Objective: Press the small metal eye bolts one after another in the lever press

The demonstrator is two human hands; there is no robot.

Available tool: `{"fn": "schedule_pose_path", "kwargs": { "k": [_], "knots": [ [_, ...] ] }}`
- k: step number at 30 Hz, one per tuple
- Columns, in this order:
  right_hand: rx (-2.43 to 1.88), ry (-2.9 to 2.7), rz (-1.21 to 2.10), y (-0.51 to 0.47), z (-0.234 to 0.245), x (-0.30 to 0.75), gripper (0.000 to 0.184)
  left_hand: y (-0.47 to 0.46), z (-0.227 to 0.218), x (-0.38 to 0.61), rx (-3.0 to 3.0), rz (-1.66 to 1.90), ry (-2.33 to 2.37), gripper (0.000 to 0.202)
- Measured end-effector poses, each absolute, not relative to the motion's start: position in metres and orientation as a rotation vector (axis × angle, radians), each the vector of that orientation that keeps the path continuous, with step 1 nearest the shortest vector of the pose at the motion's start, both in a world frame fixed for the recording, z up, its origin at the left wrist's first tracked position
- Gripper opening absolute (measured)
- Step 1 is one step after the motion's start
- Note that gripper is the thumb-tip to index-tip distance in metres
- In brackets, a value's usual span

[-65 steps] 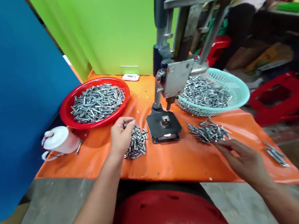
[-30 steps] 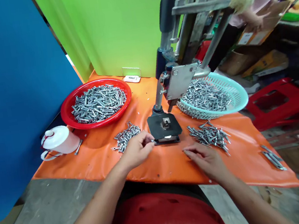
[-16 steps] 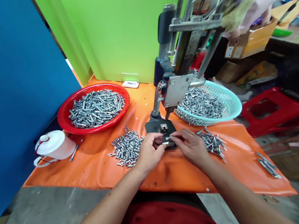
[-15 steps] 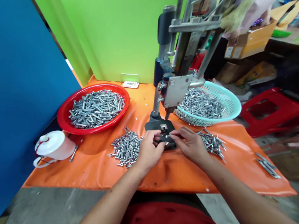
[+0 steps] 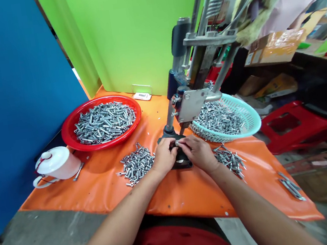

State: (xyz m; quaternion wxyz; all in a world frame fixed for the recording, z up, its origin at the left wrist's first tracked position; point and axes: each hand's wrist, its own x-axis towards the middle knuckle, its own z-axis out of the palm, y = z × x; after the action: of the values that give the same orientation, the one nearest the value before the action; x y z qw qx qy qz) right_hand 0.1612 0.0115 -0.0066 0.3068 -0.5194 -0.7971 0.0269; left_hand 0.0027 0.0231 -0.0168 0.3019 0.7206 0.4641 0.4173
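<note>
My left hand [image 5: 164, 156] and my right hand [image 5: 196, 153] meet over the black base [image 5: 183, 162] of a small hand press [image 5: 192, 101] on the orange-covered table [image 5: 105, 187]. Together their fingertips pinch a small silver metal part [image 5: 177, 142] at the middle of the base. A loose pile of small metal pieces [image 5: 136, 167] lies just left of my left hand. Another pile of longer metal pieces [image 5: 230, 159] lies right of my right hand.
A red bowl [image 5: 71, 127] full of metal parts stands at the back left, a teal basket [image 5: 249, 116] of parts at the back right. A white lidded cup [image 5: 55, 165] sits at the left edge. A few parts [image 5: 291, 187] lie far right. Another person stands behind the press.
Both hands left the side piles, came together at the middle, and moved forward onto the press base with the small part between them.
</note>
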Motion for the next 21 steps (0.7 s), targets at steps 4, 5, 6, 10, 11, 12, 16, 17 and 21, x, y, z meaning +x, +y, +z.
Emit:
{"fn": "schedule_pose_path", "kwargs": {
  "k": [4, 5, 6, 10, 11, 12, 16, 17, 21],
  "knots": [
    [-1.340, -1.996, 0.226, 0.015, -0.011, 0.164, 0.025, 0.022, -0.016, 0.003, 1.928, 1.118, 1.234, 0.025],
    [-1.338, -1.973, 0.250, 0.015, -0.011, 0.165, 0.026, 0.022, -0.017, 0.003, 1.935, 1.122, 1.239, 0.026],
    [-1.339, -1.958, 0.270, 0.014, -0.012, 0.166, 0.026, 0.022, -0.017, 0.003, 1.940, 1.127, 1.243, 0.026],
    [-1.343, -1.927, 0.314, 0.009, -0.011, 0.172, 0.025, 0.021, -0.020, 0.005, 1.944, 1.155, 1.250, 0.025],
    [-1.345, -1.912, 0.321, 0.008, -0.010, 0.173, 0.025, 0.021, -0.021, 0.005, 1.941, 1.163, 1.247, 0.024],
    [-1.346, -1.895, 0.329, 0.008, -0.009, 0.175, 0.024, 0.021, -0.021, 0.006, 1.937, 1.171, 1.243, 0.023],
    [-1.374, -1.841, 0.376, 0.005, -0.002, 0.181, 0.024, 0.020, -0.021, 0.006, 1.913, 1.200, 1.239, 0.025],
    [-1.386, -1.832, 0.387, 0.004, -0.001, 0.181, 0.024, 0.020, -0.021, 0.006, 1.910, 1.204, 1.235, 0.027],
    [-1.402, -1.808, 0.414, 0.002, 0.001, 0.180, 0.027, 0.019, -0.017, 0.007, 1.905, 1.208, 1.202, 0.024]
  ]
}}
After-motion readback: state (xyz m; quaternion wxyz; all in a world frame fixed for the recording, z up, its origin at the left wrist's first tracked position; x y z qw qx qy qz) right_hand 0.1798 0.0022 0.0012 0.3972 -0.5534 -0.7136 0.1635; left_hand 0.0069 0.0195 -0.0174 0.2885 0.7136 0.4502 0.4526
